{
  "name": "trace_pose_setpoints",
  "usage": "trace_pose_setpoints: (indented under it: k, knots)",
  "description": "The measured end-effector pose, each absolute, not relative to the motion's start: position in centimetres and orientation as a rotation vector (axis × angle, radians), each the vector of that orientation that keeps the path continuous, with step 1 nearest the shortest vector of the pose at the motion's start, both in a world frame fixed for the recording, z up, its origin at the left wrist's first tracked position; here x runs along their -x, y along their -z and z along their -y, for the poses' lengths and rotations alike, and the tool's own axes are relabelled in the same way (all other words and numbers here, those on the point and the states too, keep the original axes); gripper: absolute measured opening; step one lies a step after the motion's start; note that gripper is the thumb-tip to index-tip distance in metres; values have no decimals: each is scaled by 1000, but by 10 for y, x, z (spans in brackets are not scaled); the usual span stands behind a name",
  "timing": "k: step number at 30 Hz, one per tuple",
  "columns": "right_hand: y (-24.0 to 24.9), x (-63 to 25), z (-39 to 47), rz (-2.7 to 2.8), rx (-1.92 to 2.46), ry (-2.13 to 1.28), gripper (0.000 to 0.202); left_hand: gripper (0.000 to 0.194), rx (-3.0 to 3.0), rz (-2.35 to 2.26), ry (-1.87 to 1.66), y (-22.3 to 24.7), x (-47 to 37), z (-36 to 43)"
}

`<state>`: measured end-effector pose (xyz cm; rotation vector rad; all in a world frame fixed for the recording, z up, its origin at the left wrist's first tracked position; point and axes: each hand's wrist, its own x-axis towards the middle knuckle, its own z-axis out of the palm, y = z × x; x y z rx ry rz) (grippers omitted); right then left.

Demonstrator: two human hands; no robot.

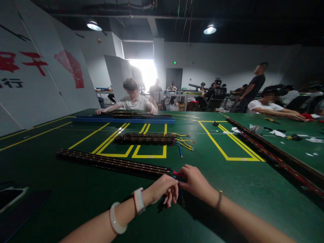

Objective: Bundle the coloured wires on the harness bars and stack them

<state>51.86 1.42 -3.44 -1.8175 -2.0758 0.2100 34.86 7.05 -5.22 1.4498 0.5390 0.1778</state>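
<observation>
A long black bar (113, 164) with copper-coloured strips lies at a slant across the green table. At its right end, red and blue wires (174, 173) come out into a dark bundle. My right hand (194, 180) is closed on this wire bundle, fingers bent over it. Just to the left, my left hand (164, 189) is closed at the same end, its thumb side against the bundle and its other fingers curled downward; what it pinches is hidden. A wire end with a lug (183, 202) hangs below my hands.
Beyond lies a shorter bar stack (144, 139) with yellow and blue lugged wires (181, 150). A blue rail (124, 120) lies before a person (134, 99) opposite. Long bars with red wires (275, 157) run along the right. A dark flat object (22, 212) is front left.
</observation>
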Motion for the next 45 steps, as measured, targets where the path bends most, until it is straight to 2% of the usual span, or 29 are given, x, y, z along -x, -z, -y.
trace_pose_setpoints:
  k: [3,12,16,21,27,32,35,40,45]
  knots:
    - [36,-516,-15,2082,1845,-39,11,44,-1276,-542,-172,55,-349,-71]
    - [47,-502,-13,2286,1779,548,7,46,-1097,-574,-206,65,-354,-68]
    - [53,-496,-10,2307,1683,716,10,51,-1068,-589,-238,65,-355,-67]
    - [63,-491,-6,2313,1639,858,9,47,-1005,-584,-297,71,-359,-68]
    - [68,-479,2,2327,1571,942,25,34,-883,-640,-406,77,-362,-68]
    - [68,-473,9,2311,1609,914,31,35,-853,-686,-390,76,-361,-66]
    - [60,-470,16,2323,1602,853,29,36,-864,-708,-381,73,-360,-65]
    - [27,-469,28,2323,1527,662,10,41,-912,-627,-415,71,-359,-61]
    - [10,-476,28,2317,1871,464,23,45,-1092,-654,-407,80,-360,-62]
